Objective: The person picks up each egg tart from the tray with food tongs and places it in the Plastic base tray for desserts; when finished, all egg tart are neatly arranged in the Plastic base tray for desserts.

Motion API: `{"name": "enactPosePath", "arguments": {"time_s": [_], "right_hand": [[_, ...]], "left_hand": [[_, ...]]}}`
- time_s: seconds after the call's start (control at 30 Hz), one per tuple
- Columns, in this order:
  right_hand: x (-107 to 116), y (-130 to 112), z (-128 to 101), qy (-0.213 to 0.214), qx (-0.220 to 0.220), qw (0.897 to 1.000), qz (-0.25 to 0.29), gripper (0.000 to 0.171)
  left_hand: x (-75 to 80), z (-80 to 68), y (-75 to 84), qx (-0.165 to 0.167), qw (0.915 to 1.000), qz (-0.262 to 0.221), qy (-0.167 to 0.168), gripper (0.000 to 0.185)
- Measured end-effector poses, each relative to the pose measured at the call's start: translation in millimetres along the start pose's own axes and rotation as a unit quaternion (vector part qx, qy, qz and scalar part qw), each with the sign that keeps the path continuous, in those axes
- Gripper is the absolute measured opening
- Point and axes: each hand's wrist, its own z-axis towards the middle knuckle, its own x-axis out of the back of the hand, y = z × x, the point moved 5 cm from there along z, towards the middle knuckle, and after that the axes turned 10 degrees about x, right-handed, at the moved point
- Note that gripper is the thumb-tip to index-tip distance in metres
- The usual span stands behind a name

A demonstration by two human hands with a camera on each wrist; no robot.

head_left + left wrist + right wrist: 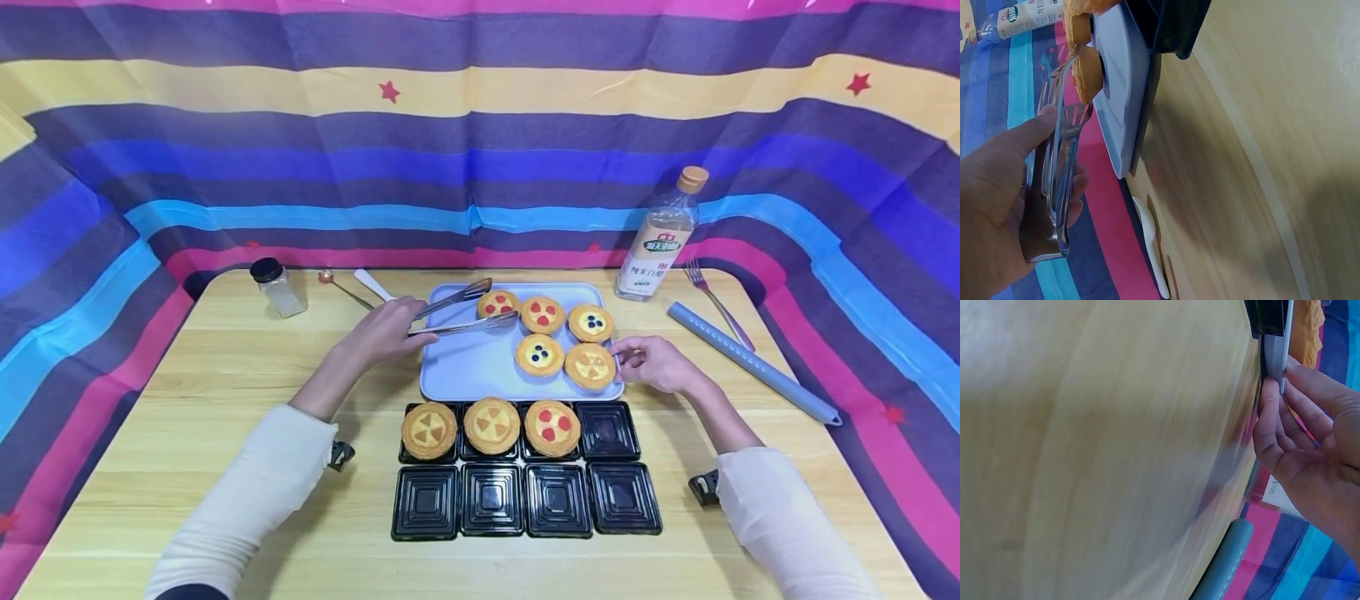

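My left hand grips a pair of metal tongs, whose spread arms reach over the back left of a pale tray. One tart topped with red pieces lies between the tong ends in the head view. My right hand pinches the tray's right rim, thumb above and fingers below, beside a tart with triangular pieces. Another red-topped tart and two tarts with dark berries, one at the right and one nearer the middle, also sit on the tray.
Two rows of black square containers stand before the tray; three in the back row hold tarts. Behind are a shaker jar, a spoon and a vinegar bottle. A fork and a blue-grey tube lie right.
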Motion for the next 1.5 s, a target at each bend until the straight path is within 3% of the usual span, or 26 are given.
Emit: {"name": "enactPosePath", "arguments": {"time_s": [0.73,1.07,1.5], "right_hand": [[0,1,1,-0.003,0.007,1.0,-0.002,0.05],[0,3,1,-0.002,0.001,1.0,0.0,0.049],[0,3,1,-0.002,0.004,1.0,0.007,0.05]], "left_hand": [[1.5,-1.0,4.9,-0.013,0.9995,0.025,0.018,0.053],[8.6,-7.3,4.1,-0.002,0.9997,0.018,0.015,0.056],[23.0,-31.5,20.0,-0.074,0.9946,0.024,0.069,0.049]]}}
